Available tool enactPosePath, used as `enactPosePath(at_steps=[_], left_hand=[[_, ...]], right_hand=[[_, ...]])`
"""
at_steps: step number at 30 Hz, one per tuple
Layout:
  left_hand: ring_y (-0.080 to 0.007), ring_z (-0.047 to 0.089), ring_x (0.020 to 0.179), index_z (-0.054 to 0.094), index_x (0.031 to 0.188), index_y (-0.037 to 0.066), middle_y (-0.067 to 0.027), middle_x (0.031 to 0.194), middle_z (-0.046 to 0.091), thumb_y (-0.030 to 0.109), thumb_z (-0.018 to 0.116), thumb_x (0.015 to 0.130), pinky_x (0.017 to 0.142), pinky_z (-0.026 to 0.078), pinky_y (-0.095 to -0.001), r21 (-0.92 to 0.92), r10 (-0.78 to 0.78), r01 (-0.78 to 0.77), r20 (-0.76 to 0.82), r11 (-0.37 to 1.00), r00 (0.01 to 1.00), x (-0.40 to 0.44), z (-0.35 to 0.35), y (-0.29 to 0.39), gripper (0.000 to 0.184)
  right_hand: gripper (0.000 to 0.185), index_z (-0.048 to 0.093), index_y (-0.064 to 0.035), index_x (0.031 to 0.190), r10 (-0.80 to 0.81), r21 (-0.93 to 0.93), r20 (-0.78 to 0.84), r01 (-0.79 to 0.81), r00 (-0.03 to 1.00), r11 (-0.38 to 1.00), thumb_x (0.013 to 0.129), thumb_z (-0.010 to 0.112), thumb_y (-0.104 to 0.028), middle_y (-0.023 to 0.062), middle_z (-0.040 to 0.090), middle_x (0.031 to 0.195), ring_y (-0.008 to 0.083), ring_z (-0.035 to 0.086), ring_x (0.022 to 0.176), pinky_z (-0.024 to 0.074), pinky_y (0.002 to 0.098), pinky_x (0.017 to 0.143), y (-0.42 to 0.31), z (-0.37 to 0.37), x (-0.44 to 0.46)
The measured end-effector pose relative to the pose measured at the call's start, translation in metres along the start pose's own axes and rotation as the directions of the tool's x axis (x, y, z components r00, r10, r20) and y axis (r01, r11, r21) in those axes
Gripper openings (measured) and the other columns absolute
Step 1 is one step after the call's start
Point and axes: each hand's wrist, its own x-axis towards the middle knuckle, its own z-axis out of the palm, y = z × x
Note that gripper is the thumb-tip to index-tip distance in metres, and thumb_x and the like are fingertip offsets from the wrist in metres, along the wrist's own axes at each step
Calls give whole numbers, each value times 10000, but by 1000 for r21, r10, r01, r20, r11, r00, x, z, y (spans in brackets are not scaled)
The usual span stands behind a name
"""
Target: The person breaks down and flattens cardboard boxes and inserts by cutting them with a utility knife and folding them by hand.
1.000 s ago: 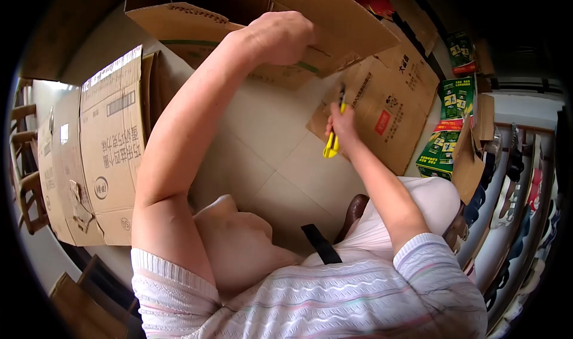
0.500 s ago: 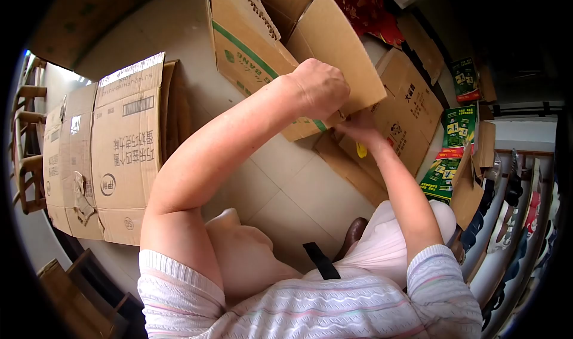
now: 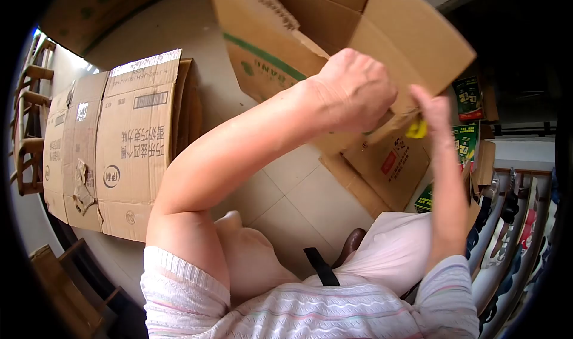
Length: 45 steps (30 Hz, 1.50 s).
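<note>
An open cardboard box [image 3: 262,64] with a green stripe is tilted at the top centre, its flaps spread. My left hand [image 3: 355,91] is closed on the box's near edge, by a corner. To its right, my right hand [image 3: 431,115] is beside the box flap, with the yellow cutter [image 3: 416,128] in it. The cutter's blade is hidden, and the hand is somewhat blurred. Beneath the box lies a flattened carton [image 3: 394,163] with a red label.
Flattened cardboard [image 3: 134,136] with printed characters stands at the left, by wooden chairs [image 3: 33,112]. Green boxes [image 3: 467,97] stand at the right, near a rack of shoes [image 3: 507,219]. My knees and a brown shoe [image 3: 352,243] are below.
The box has turned and shifted right, with my left hand still on it. My right hand has moved up and right with the cutter, from the flattened carton to the box flap.
</note>
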Motion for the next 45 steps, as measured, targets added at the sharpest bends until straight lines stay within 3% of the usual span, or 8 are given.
enactPosePath(at_steps=[10,14,18,22,29,35,38,45], left_hand=[[-335,612,787,603,967,-10,-189,790,627,75,565,547,710,498,-377,-497,11,-184,-330,848,944,-8,-35,-17,430],[-305,599,750,401,1283,86,-172,722,598,60,576,570,692,487,-374,-374,-119,58,-143,926,983,31,34,-36,735],[-321,456,1106,279,1342,133,-153,1188,478,142,681,633,915,376,-457,-87,-364,354,-185,931,913,49,139,-79,815],[-389,168,1313,209,1379,163,-187,1422,183,241,759,622,1023,221,-532,245,-458,544,-332,802,825,17,200,-130,939],[-362,358,1228,166,1373,64,-213,1342,343,302,761,638,986,354,-435,-264,-952,943,171,203,253,-73,219,-169,976],[-283,610,789,470,1157,-31,-170,978,607,297,783,622,621,507,-348,-563,-782,800,586,-207,210,-122,269,-166,702],[-228,605,713,571,993,-39,-139,895,620,274,771,651,508,481,-319,-688,-915,689,393,-229,88,-110,271,-130,505],[-201,606,719,583,986,-1,-94,886,620,179,660,763,579,490,-315,-861,-781,177,507,-476,364,-88,244,-97,297]], right_hand=[[483,510,9,1105,-88,-360,-45,66,995,931,759,684,-279,84,614,982,170,605,866,483,286,751,-67,-255,54],[706,465,-111,1190,-380,-963,-209,-122,901,240,694,629,-587,202,599,1025,360,573,958,448,433,782,11,-278,89],[640,466,-152,1180,-351,-898,-394,-274,850,344,712,627,-558,187,610,1003,368,580,924,461,426,754,34,-224,69],[410,529,-105,1082,-319,-813,-155,63,935,579,752,645,-319,149,625,925,292,613,835,480,372,712,72,-152,28],[311,526,-49,1046,-259,-467,196,322,946,823,768,631,-140,151,620,845,289,618,749,486,341,667,47,-18,-79],[288,536,-41,1023,-107,-382,213,184,971,906,771,630,-145,145,592,703,273,590,615,464,340,582,62,-13,-63],[274,544,-36,1009,-121,-272,245,188,962,944,772,626,-148,140,583,668,271,580,580,458,332,558,67,-2,-56],[281,550,-19,1036,-9,-265,412,129,911,955,781,611,-117,67,634,817,114,580,668,467,258,618,68,12,-40]])
